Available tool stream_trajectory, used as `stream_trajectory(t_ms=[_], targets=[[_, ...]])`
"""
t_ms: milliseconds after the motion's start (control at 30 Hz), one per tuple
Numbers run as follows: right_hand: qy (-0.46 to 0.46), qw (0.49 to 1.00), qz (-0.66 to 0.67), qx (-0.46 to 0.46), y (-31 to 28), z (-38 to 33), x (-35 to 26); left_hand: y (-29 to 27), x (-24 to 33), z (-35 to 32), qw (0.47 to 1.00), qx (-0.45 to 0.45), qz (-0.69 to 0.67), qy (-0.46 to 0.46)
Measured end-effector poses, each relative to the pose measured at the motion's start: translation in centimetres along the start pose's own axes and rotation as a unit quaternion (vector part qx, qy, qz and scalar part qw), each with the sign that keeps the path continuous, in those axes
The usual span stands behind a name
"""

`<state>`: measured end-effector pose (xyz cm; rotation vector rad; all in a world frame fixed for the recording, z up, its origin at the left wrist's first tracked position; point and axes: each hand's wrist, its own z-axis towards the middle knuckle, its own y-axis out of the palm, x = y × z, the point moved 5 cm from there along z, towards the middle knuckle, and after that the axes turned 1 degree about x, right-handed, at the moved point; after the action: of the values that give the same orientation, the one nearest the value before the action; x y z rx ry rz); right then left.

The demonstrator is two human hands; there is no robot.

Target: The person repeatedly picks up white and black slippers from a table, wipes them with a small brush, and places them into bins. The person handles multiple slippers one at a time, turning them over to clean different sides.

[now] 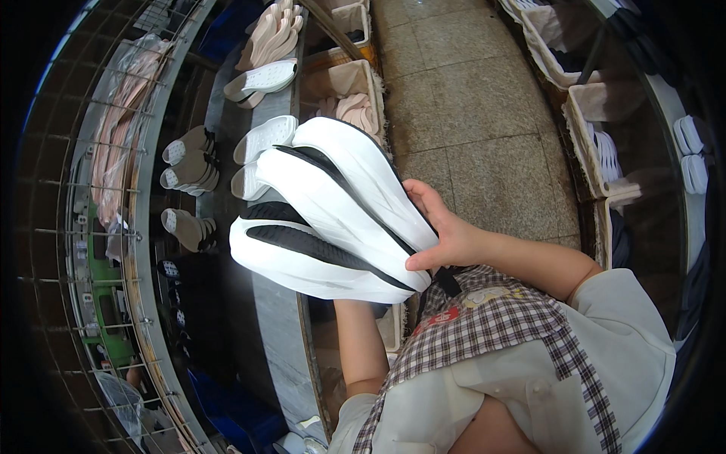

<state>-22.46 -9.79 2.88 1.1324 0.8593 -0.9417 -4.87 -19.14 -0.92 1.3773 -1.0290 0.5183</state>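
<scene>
- Stacked white shoe soles with black inner faces (325, 198) fan out at centre, held up in front of a worker's checked apron (484, 329), just beyond the edge of a grey counter (276, 325).
- The right hand (450, 236) is closed on the near end of the stack, thumb pressed on a white side and fingers along the black edge.
- The left forearm (359, 340) runs up beneath the stack; the left hand is hidden behind it, so its grip cannot be told.
- Beyond the stack, a cloth-lined basket (336, 78) contains pale pink soles (355, 113); a farther basket (349, 15) holds something dark.
- Across the tiled floor (476, 91), an upper right basket (556, 26) holds dark items, while the middle right basket (605, 100) contains white soles standing close together.
- Nearer the worker, a lower right basket (604, 242) has dark contents, too shadowed to identify.
- White soles (266, 138) rest on the counter, beside the raised stack in the frame.
</scene>
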Motion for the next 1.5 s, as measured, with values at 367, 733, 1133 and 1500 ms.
stream_trajectory(t_ms=[367,733,1133,1500], targets=[[-0.008,1.0,-0.009,-0.021,-0.7,0.6,-0.1,-0.8,-0.4,0.1,0.999,0.0,-0.041,-0.003],[-0.106,0.962,-0.239,-0.083,-4.4,3.2,-2.8,2.3,0.6,-2.8,0.992,-0.028,0.09,-0.08],[0.223,0.968,0.113,0.025,-3.3,0.3,1.5,0.1,-0.8,-0.7,0.985,-0.01,-0.053,-0.162],[0.123,0.991,0.048,-0.004,-2.6,-0.2,3.0,-1.9,-2.0,-0.9,0.973,0.0,-0.083,-0.216]])
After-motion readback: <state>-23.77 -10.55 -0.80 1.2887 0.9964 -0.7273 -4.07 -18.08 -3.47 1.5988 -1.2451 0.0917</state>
